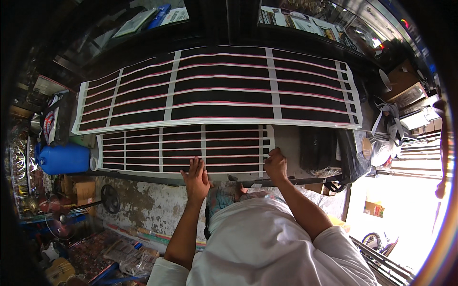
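Likely light, bendy sheet [186,148] under left hand [195,180], fingers apart — right hand [276,165] curled, grip unclear — hold edge beside knuckles.

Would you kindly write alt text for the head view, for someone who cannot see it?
A person's open left hand rests at the near edge of a short white sheet printed with black rectangles; the curled right hand is at its right end. A longer, similarly printed white sheet lies beyond, and a blue plastic container is at left.
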The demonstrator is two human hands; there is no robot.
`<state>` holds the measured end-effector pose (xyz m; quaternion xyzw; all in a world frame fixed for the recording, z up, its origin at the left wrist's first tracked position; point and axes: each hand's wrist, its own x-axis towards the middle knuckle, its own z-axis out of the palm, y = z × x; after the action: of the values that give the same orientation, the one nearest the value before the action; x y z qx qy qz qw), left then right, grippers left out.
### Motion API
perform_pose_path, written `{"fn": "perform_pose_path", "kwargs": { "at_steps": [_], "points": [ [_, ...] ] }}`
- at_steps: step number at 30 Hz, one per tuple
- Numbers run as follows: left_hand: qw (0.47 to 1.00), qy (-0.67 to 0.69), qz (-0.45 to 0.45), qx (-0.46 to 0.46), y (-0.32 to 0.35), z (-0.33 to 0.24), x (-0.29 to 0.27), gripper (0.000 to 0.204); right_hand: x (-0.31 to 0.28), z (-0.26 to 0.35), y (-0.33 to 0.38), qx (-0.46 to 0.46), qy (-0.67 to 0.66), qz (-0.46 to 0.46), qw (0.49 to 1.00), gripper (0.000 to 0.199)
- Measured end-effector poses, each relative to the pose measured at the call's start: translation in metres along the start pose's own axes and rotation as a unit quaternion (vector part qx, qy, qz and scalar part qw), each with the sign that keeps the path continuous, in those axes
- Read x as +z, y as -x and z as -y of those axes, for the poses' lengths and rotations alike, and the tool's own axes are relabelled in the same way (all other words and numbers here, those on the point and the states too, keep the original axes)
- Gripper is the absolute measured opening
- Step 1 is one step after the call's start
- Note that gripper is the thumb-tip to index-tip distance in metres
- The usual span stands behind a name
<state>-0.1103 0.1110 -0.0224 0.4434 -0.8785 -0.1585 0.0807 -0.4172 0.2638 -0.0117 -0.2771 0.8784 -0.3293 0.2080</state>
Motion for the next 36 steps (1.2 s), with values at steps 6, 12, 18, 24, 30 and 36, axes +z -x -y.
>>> {"fn": "perform_pose_path", "kwargs": {
  "at_steps": [6,12,18,24,30,36],
  "points": [
    [1.0,0.005,0.009,-0.004,0.001,0.0,-0.003,0.05,0.006,-0.011,0.001,-0.021,0.028,-0.033,0.999,0.03],
    [1.0,0.001,-0.005,0.0,0.004,0.002,0.001,0.05,0.002,-0.004,-0.001,0.037,-0.001,0.018,0.999,0.033],
    [1.0,0.004,0.002,-0.003,0.002,0.001,-0.001,0.05,0.003,-0.003,-0.003,0.049,-0.025,0.0,0.998,0.031],
    [1.0,0.011,0.01,-0.007,0.003,0.001,-0.002,0.049,0.011,-0.009,-0.005,0.032,0.005,-0.035,0.999,0.03],
    [1.0,0.016,0.007,-0.015,0.003,0.0,-0.001,0.049,0.009,-0.01,-0.008,0.034,0.006,0.0,0.999,0.03],
    [1.0,0.026,0.001,-0.011,0.004,0.0,0.0,0.05,0.001,-0.006,0.003,-0.064,0.06,0.002,0.996,0.031]
  ]
}}
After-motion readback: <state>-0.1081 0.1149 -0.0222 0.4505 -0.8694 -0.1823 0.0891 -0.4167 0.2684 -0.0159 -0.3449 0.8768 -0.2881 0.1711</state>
